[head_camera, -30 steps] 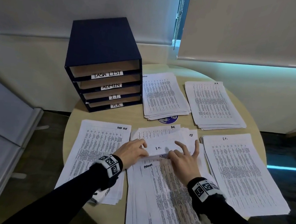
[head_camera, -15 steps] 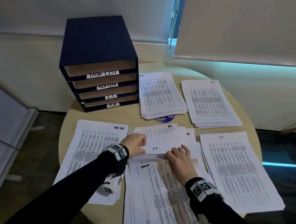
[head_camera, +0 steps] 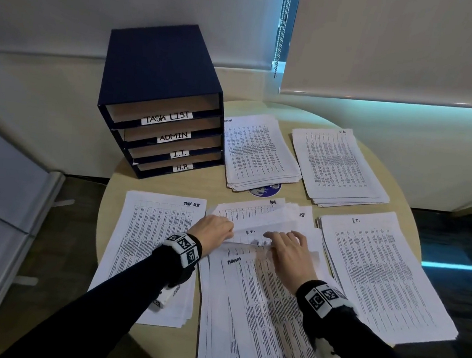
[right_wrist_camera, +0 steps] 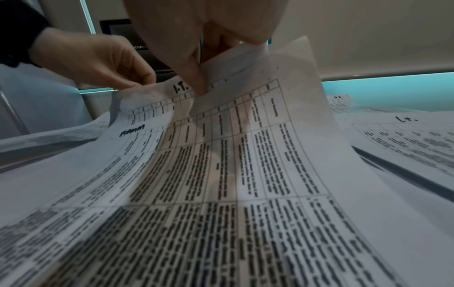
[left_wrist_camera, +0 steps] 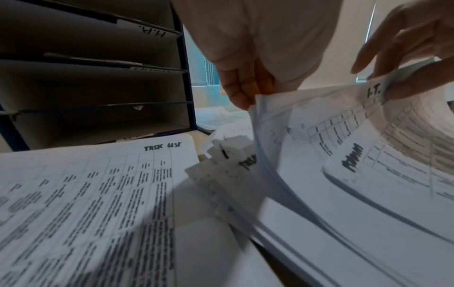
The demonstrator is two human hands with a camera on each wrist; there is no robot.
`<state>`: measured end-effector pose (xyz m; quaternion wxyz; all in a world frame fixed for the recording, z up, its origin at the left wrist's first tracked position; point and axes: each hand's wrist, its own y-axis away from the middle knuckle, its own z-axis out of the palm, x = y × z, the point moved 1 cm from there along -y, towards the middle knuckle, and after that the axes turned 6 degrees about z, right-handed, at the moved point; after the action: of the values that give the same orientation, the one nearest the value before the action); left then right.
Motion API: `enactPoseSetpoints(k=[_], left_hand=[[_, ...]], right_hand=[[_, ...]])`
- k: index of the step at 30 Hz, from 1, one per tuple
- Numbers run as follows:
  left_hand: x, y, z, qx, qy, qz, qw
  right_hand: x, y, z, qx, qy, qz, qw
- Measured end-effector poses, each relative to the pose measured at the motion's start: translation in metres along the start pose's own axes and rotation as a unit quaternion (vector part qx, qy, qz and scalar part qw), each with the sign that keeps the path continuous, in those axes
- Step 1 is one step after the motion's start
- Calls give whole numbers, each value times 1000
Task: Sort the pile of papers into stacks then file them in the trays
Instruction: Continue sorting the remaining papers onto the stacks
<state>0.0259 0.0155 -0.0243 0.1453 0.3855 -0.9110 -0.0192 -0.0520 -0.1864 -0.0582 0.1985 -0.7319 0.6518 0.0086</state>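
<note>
Trays: the blue tray unit stands at your far left on the round worktop, slots labelled TASK LIST, ADMIN, I.T. and H.R. from top down; none shows paper in it
Task List stack: the Task List stack lies flat at your near left, under your left forearm, in the same spot as a second ago
Left hand: your left hand has its fingers curled, pinching the left end of the raised sheet's top edge; a second ago it rested on the pile just beside that edge
Raised sheet: the I.T. sheet is curled up off the mixed pile by its far edge, which lay flatter a second ago; an Admin sheet shows under it
Right hand: your right hand pinches the same top edge just right of the "I.T." mark, thumb below and fingers above; earlier those fingers were spread flat on the paper
Far stacks: the Admin stack and the H.R. stack sit side by side beyond the pile, unchanged
I.T. stack: the I.T. stack lies at your right, just beside the pile, not yet joined by the raised sheet
</note>
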Motion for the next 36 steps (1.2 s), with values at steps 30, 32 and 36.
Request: enactPoseSetpoints(k=[30, 32, 36], left_hand=[[-4, 2, 3, -19, 133, -111, 985], [0, 4, 1, -18, 121, -82, 989], [10, 13, 3, -8, 52, -1, 999]], right_hand=[[3, 5, 6, 11, -27, -28, 999], [3, 6, 6, 11, -24, -27, 999], [5, 10, 4, 18, -1, -20, 1000]])
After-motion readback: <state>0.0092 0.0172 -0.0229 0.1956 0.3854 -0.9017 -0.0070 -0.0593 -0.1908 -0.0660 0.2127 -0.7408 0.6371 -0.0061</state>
